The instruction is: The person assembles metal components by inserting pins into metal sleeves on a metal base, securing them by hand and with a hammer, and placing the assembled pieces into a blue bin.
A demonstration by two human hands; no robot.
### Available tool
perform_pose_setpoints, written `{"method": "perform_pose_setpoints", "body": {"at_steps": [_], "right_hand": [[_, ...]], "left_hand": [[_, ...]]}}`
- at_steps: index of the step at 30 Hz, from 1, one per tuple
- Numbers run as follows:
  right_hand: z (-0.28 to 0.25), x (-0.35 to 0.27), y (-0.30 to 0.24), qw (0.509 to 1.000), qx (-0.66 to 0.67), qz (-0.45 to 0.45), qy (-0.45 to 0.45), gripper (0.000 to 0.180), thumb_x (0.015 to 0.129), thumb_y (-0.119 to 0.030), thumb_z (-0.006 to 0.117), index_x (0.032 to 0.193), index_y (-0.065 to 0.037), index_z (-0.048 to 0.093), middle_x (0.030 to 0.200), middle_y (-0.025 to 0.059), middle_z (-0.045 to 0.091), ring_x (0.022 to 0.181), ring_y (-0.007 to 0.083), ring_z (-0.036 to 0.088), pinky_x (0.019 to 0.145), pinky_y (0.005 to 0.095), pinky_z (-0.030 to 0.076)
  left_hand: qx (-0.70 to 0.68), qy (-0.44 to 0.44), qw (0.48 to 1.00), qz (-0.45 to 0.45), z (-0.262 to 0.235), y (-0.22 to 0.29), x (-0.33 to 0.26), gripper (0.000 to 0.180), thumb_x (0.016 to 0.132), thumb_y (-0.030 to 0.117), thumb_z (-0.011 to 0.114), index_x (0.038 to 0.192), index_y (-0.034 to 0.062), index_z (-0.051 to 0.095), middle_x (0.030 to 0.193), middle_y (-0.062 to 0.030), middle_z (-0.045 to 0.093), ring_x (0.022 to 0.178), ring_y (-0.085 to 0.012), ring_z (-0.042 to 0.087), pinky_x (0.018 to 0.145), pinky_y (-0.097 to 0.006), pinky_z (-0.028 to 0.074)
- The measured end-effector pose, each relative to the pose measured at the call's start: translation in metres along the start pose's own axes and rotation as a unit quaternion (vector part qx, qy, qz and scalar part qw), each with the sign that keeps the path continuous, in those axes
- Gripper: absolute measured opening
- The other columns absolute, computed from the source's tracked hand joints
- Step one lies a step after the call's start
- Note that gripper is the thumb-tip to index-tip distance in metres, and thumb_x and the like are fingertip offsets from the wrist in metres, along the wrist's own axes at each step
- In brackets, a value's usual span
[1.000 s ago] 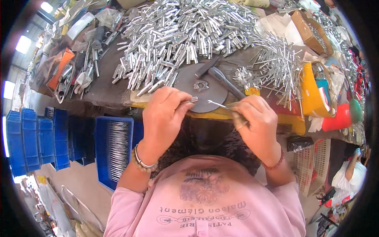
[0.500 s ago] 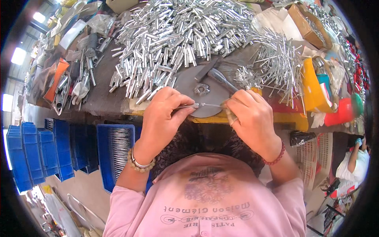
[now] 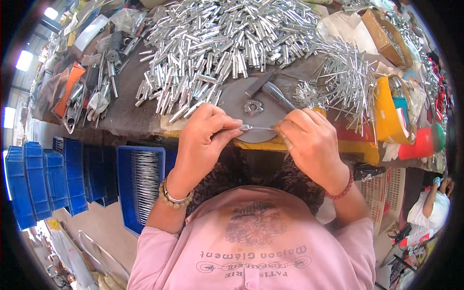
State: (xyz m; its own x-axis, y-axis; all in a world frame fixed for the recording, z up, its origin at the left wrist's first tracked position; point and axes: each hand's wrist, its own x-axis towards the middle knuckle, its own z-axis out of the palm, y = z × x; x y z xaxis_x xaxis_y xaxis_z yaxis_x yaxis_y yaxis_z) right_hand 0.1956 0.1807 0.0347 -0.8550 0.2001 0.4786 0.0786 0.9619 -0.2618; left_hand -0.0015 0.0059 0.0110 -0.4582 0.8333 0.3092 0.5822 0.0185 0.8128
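Observation:
My left hand [image 3: 200, 145] is pinched on a slim silvery metal tube [image 3: 245, 127], whose end sticks out past the fingertips. Closed around a thin metal rod [image 3: 262, 128], my right hand [image 3: 309, 145] holds it level, its tip meeting the tube's end. Whether the tip is inside the tube I cannot tell. Both pieces are over the near part of a round grey plate [image 3: 258, 137]. On that plate lie a lobed metal ring [image 3: 253, 107] and a dark hammer [image 3: 276, 94].
Beyond my hands spreads a large heap of metal tubes [image 3: 212, 43]. Thin rods [image 3: 345, 79] and small metal fittings [image 3: 307, 94] lie to its right, near a yellow container [image 3: 385, 108]. A blue bin [image 3: 126, 193] of rods stands lower left; a person [image 3: 429, 208] is at far right.
The gap between the tube and the rod's tip has closed; their ends now meet. Both hands stay pinched in nearly the same place. The view has shifted slightly.

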Motion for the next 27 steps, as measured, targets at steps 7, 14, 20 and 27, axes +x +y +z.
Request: {"method": "perform_pose_setpoints", "body": {"at_steps": [7, 14, 20, 27], "right_hand": [[0.006, 0.005, -0.001, 1.000, -0.021, -0.021, 0.004, 0.010, 0.085, -0.009, 0.069, 0.094, -0.009, 0.073, 0.096, 0.0044, 0.060, 0.091, 0.0241, 0.065, 0.081, 0.0394, 0.054], [0.004, -0.009, 0.007, 0.997, 0.016, 0.005, 0.073, 0.008, 0.084, -0.011, 0.075, 0.092, -0.011, 0.076, 0.097, 0.0039, 0.065, 0.092, 0.0229, 0.068, 0.082, 0.0383, 0.056], [-0.031, -0.045, 0.060, 0.962, -0.074, 0.233, 0.123, 0.014, 0.086, -0.006, 0.082, 0.099, -0.010, 0.080, 0.093, 0.0068, 0.072, 0.089, 0.0302, 0.073, 0.077, 0.0421, 0.060], [-0.038, -0.031, 0.067, 0.985, -0.111, 0.130, 0.028, 0.014, 0.085, -0.005, 0.081, 0.099, -0.006, 0.079, 0.098, 0.0075, 0.071, 0.093, 0.0301, 0.072, 0.081, 0.0425, 0.058]], "left_hand": [[-0.023, -0.017, 0.999, 0.013, 0.003, -0.001, 0.004, 0.018, 0.084, -0.001, 0.087, 0.102, 0.0025, 0.082, 0.091, -0.0070, 0.064, 0.084, -0.0231, 0.063, 0.074, -0.034, 0.050], [0.008, -0.015, 1.000, 0.010, 0.001, 0.002, 0.001, 0.022, 0.085, -0.006, 0.083, 0.105, 0.0040, 0.083, 0.096, -0.0044, 0.062, 0.085, -0.0163, 0.060, 0.073, -0.030, 0.046], [0.042, -0.005, 0.999, 0.031, 0.002, 0.005, 0.000, 0.020, 0.086, -0.005, 0.086, 0.104, 0.0037, 0.081, 0.096, -0.0077, 0.062, 0.084, -0.0208, 0.062, 0.072, -0.032, 0.049], [0.026, -0.001, 0.999, 0.019, 0.001, 0.005, -0.001, 0.021, 0.087, -0.005, 0.084, 0.105, 0.0036, 0.081, 0.096, -0.0065, 0.062, 0.085, -0.0192, 0.060, 0.073, -0.031, 0.047]]}}
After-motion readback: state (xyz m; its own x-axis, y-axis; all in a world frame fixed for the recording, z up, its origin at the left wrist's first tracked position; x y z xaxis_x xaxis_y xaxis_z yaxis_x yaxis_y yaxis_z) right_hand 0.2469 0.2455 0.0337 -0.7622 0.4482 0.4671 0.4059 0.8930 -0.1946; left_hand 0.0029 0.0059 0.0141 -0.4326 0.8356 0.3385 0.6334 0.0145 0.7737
